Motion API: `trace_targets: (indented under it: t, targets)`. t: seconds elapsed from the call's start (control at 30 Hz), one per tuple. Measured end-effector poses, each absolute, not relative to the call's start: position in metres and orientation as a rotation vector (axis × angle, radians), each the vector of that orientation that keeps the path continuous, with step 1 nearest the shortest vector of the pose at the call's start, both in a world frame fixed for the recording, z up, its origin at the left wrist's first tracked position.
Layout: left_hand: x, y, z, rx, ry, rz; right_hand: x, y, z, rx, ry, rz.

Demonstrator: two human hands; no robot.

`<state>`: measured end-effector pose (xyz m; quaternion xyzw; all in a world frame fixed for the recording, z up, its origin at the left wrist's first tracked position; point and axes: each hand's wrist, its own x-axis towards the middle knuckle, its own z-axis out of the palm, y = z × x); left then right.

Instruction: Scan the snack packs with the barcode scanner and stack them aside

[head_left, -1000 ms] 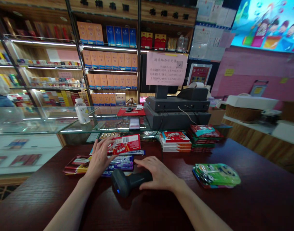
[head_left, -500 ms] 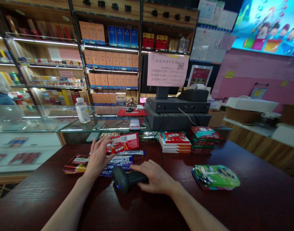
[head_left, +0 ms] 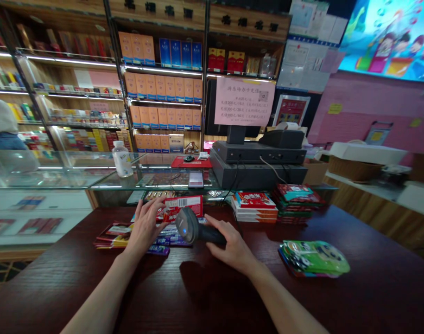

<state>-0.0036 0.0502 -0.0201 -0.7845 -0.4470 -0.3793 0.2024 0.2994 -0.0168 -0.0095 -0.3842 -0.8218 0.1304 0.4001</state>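
Observation:
My right hand [head_left: 232, 246] is wrapped around the handle of a black barcode scanner [head_left: 189, 227]. Its head is lifted above the table, with a blue light showing on the near side. My left hand [head_left: 147, 228] has its fingers stretched out at the left end of a red snack packet [head_left: 194, 202] with a barcode; whether the fingertips press on it I cannot tell. Blue-purple stick packets [head_left: 159, 249] lie beneath and beside that hand. A fan of red and yellow packets [head_left: 110, 235] lies left of the wrist, partly covered by the hand.
Green panda-print packs [head_left: 316, 257] lie at the right. Stacked red-and-white boxes [head_left: 254, 200] and dark red packets [head_left: 298, 197] stand farther back. Behind them are a glass counter, a plastic bottle [head_left: 122, 160] and a cash register [head_left: 256, 162]. A person [head_left: 6, 134] is at the far left.
The scanner has risen and moved away from me and slightly right, its head now overlapping the red packet. My left hand stays nearly in place. The view has shifted a little.

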Motion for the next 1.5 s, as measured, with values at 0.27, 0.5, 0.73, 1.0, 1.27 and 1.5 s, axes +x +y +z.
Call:
trace_targets:
  t: [0.27,0.5,0.73,1.0,1.27,1.5]
  targets:
    - [-0.0057,0.0506,-0.0212,-2.171,-1.245,-1.057,0.3029,-0.0146,-0.0146,-0.98,-2.122,0.384]
    - [-0.004,0.047,-0.0163,-2.159,-1.294,-1.066,0.3044,-0.0126,-0.0173,-0.98,-2.124,0.413]
    - [-0.0062,0.0486,-0.0186,-2.147,-1.269,-1.051,0.3045,-0.014,-0.0153,-0.966,-2.145,0.432]
    - [-0.0069,0.0495,-0.0193,-2.147,-1.276,-1.055,0.3048,-0.0137,-0.0151,-0.963,-2.152,0.436]
    - [-0.0079,0.0488,-0.0199,-2.158,-1.284,-1.059,0.3037,-0.0173,-0.0132,-0.915,-2.232,0.511]
    - [-0.0074,0.0473,-0.0169,-2.157,-1.303,-1.062,0.2975,-0.0213,-0.0158,-0.874,-2.395,0.543]
